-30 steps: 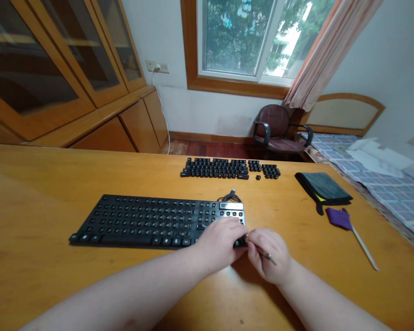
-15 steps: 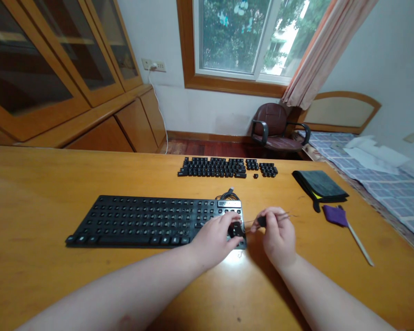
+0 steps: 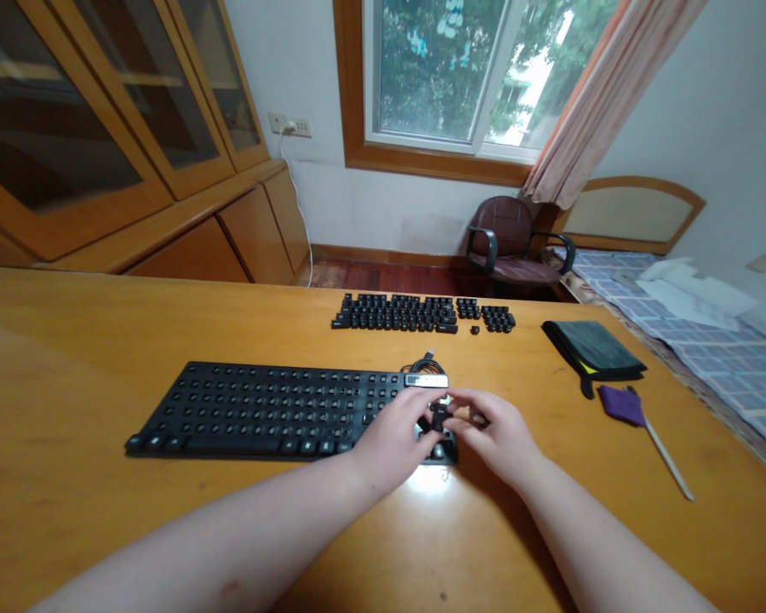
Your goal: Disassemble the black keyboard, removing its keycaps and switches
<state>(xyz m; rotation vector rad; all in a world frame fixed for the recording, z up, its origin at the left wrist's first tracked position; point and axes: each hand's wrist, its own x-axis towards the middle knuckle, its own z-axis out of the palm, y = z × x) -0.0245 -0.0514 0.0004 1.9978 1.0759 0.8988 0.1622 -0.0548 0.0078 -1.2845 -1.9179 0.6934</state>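
A black keyboard (image 3: 255, 410) lies on the desk, most of its keycaps off and the bare switch posts showing. Over its right end, my left hand (image 3: 399, 436) pinches a black keycap (image 3: 440, 415) between thumb and fingers. My right hand (image 3: 499, 434) meets it from the right, fingertips at the keycap's side. A dark bit of the wire keycap puller (image 3: 480, 418) shows between the right fingers; the rest of it is hidden. Along the front row, the space bar (image 3: 231, 446) and several keys remain in place.
Behind the keyboard, loose black keycaps (image 3: 396, 313) lie in rows, with a single keycap (image 3: 475, 329) apart. A coiled cable (image 3: 426, 366) sits at the keyboard's back edge. To the right are a folded grey cloth (image 3: 593, 347) and a brush with a purple cover (image 3: 623, 405).
My right hand has moved left to the keycap in my left hand. The puller's thin wires, which stuck out on the right, are now hidden. The left hand stays nearly still.
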